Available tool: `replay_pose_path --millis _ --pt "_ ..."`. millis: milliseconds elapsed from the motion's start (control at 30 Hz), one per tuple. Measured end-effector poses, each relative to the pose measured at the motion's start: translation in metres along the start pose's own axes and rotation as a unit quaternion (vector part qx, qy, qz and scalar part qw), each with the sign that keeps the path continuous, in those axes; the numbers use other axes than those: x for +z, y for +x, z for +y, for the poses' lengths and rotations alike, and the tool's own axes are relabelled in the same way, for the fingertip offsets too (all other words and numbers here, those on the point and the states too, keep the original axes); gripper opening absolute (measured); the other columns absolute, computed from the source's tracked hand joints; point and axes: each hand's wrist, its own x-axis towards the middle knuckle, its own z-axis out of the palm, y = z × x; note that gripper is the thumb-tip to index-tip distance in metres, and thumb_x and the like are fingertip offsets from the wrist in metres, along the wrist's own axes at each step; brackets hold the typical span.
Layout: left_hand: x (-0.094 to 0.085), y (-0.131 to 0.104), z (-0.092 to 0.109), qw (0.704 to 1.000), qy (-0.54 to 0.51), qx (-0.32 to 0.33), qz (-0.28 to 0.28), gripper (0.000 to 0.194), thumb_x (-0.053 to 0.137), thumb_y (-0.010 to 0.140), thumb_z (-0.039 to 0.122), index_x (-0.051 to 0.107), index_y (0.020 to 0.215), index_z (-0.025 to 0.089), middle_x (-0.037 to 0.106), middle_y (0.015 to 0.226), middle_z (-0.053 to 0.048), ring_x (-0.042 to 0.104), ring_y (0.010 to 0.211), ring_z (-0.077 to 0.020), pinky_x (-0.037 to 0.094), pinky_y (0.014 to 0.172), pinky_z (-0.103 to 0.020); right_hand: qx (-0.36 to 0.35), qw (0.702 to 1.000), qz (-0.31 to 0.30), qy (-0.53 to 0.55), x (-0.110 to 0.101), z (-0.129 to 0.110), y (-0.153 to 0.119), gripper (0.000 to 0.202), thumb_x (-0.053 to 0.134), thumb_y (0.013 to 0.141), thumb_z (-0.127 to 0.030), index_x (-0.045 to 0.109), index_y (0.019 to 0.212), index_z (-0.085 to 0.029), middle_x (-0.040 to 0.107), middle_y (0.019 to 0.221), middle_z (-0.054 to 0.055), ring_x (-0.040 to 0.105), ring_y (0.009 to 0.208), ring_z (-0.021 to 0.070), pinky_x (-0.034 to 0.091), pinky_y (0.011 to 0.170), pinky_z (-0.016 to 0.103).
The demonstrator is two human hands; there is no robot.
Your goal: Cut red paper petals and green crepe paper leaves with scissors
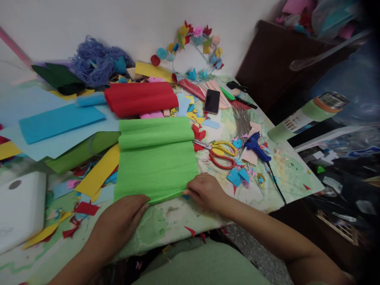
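A bright green sheet of crepe paper (157, 170) lies on the table in front of me, its far end folded over in a loose roll. My left hand (126, 213) is closed at its near left edge, thumb along the border and fingers over the sheet. At the near right corner, my right hand (208, 192) pinches the edge between thumb and fingers. Between the hands, that near edge looks narrowly folded. Scissors (218, 152) with one yellow and one red handle lie right of the sheet, their blade tips by its border. Beyond it sits a red crepe paper roll (141, 99).
To the right are a blue glue gun (257, 147) with a cord, a phone (212, 101) and a green bottle (307, 116). A white device (22, 209) stands at left. Blue paper (61, 120), purple yarn (95, 59) and a paper-flower wreath (192, 43) lie behind. Paper scraps are scattered around.
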Motion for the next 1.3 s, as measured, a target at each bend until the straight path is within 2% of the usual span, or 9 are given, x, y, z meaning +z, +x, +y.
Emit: replay_pose_path --millis 133,300,433,700,900,1133,1300 --pt "-0.012 0.008 -0.011 0.991 -0.067 -0.103 -0.055 0.041 0.035 0.090 0.046 0.067 0.097 0.021 0.073 0.095 -0.007 0.067 0.086 -0.0239 0.052 0.076 -0.036 0.073 0.997 -0.019 0.012 0.002 0.004 0.004 0.037 0.044 0.096 -0.034 0.057 0.067 -0.016 0.059 0.061 0.002 0.049 0.060 0.0120 0.025 0.059 0.026" --pt "-0.016 0.009 -0.026 0.980 -0.057 -0.179 -0.058 0.041 0.036 0.089 0.048 0.067 0.096 0.022 0.073 0.099 -0.006 0.066 0.090 -0.0246 0.049 0.076 -0.035 0.101 0.994 -0.044 -0.022 0.002 0.000 0.008 0.035 0.047 0.094 -0.033 0.059 0.066 -0.015 0.061 0.063 0.003 0.050 0.061 0.0125 0.023 0.060 0.028" --pt "-0.015 0.006 -0.025 0.974 -0.061 -0.211 -0.051 0.042 0.035 0.088 0.050 0.067 0.095 0.023 0.073 0.099 -0.005 0.066 0.090 -0.0254 0.049 0.077 -0.037 0.128 0.989 -0.063 -0.043 0.000 -0.003 0.010 0.036 0.047 0.094 -0.037 0.061 0.069 -0.016 0.063 0.065 0.004 0.051 0.062 0.0130 0.020 0.059 0.028" --pt "-0.014 0.002 -0.015 0.967 -0.062 -0.245 -0.022 0.046 0.036 0.086 0.055 0.065 0.095 0.020 0.072 0.100 -0.008 0.063 0.094 -0.0282 0.046 0.081 -0.039 0.188 0.977 -0.075 -0.069 -0.001 0.000 0.014 0.043 0.046 0.092 -0.051 0.065 0.075 -0.017 0.064 0.064 0.004 0.053 0.059 0.0138 0.016 0.056 0.028" --pt "-0.011 0.003 -0.013 0.970 -0.032 -0.236 -0.044 0.047 0.034 0.087 0.053 0.065 0.095 0.018 0.072 0.099 -0.010 0.063 0.094 -0.0297 0.046 0.080 -0.039 0.178 0.977 -0.071 -0.090 0.005 0.001 0.014 0.042 0.047 0.092 -0.051 0.064 0.072 -0.018 0.065 0.065 0.004 0.054 0.059 0.0145 0.015 0.056 0.029" --pt "-0.010 0.006 -0.015 0.975 0.044 -0.218 -0.029 0.045 0.032 0.090 0.048 0.062 0.102 0.017 0.072 0.098 -0.011 0.066 0.092 -0.0283 0.049 0.075 -0.037 0.157 0.980 -0.046 -0.114 0.011 -0.002 0.011 0.036 0.052 0.091 -0.046 0.062 0.073 -0.016 0.066 0.066 0.005 0.057 0.063 0.0168 0.019 0.058 0.029" --pt "-0.011 0.006 -0.016 0.982 0.050 -0.182 -0.023 0.045 0.030 0.092 0.045 0.061 0.102 0.015 0.072 0.098 -0.013 0.067 0.089 -0.0296 0.050 0.072 -0.039 0.141 0.982 -0.047 -0.121 0.010 -0.002 0.011 0.034 0.052 0.092 -0.042 0.062 0.074 -0.015 0.066 0.067 0.006 0.057 0.065 0.0178 0.023 0.060 0.030"
